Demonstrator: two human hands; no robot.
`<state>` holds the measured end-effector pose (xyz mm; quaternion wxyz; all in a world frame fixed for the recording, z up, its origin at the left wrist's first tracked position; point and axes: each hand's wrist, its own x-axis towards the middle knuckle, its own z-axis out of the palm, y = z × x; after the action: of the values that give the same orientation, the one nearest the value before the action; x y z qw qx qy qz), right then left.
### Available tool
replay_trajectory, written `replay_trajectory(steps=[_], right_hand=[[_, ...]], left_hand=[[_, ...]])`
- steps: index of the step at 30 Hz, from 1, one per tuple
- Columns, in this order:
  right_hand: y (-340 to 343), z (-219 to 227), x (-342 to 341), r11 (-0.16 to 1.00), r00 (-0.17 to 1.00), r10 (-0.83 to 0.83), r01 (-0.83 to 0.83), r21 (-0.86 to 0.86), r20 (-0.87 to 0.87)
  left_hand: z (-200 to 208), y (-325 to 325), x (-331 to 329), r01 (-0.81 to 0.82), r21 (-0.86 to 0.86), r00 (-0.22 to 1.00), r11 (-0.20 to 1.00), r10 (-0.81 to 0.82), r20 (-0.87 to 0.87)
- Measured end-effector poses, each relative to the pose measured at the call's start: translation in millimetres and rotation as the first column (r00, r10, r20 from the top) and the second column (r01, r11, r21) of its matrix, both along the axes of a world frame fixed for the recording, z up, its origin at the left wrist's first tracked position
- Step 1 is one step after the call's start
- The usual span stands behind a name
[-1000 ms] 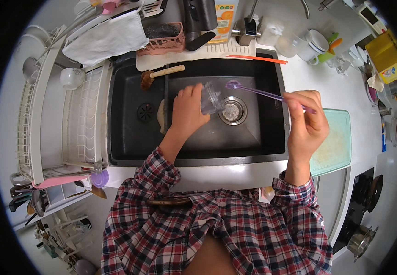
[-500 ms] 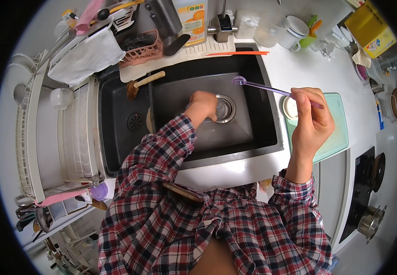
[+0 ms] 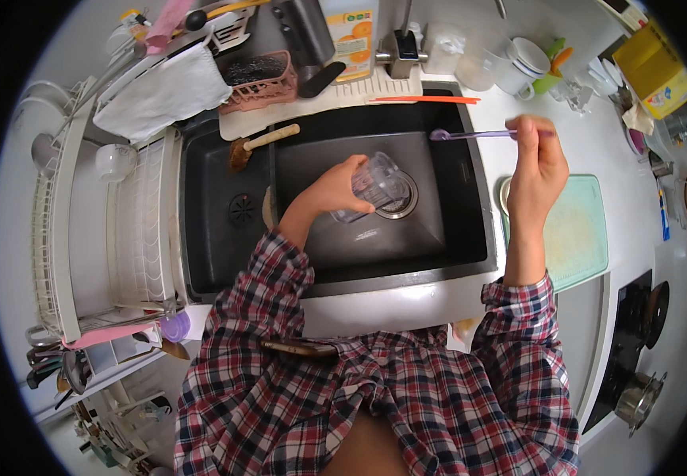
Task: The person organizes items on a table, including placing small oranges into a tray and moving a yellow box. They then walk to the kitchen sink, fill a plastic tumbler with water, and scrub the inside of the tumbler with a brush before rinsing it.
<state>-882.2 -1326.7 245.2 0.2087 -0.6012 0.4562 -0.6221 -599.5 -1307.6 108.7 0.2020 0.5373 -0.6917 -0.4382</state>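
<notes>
My left hand [image 3: 334, 190] is wrapped round a clear plastic cup [image 3: 381, 179], holding it tilted over the dark sink [image 3: 447, 258]. The cup's upper end leans to the right, partly covering the round metal drain [image 3: 401, 210]. Out to the right, above the sink's right edge, my right hand [image 3: 540, 170] pinches the end of a thin purple spoon [image 3: 474, 136]. The spoon lies nearly level, its small bowl pointing left over the basin. Whether the cup holds any liquid I cannot tell.
A wooden-handled brush [image 3: 268, 140] lies across the sink divider. Orange-red chopsticks [image 3: 431, 100] rest at the back rim, near the faucet [image 3: 401, 55]. On the right counter is a pale green board [image 3: 577, 230]. A white dish rack [image 3: 141, 230] stands at the left.
My left hand has moved left and turned, lifting the cup away from the drain and showing more of it. The spoon in my right hand has swung from slanting to nearly level.
</notes>
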Motion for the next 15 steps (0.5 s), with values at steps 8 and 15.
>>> replay_trajectory(steps=[8, 15], right_hand=[[-112, -52, 69, 0.793, 0.856, 0.437, -0.511, 0.331, 0.275], [-156, -71, 151, 0.893, 0.885, 0.437, -0.405, 0.197, -0.163]], left_hand=[[75, 43, -7, -0.263, -0.162, 0.895, 0.951, 0.178, -0.409], [89, 41, -4, -0.350, -0.325, 0.872, 0.878, 0.179, -0.456]])
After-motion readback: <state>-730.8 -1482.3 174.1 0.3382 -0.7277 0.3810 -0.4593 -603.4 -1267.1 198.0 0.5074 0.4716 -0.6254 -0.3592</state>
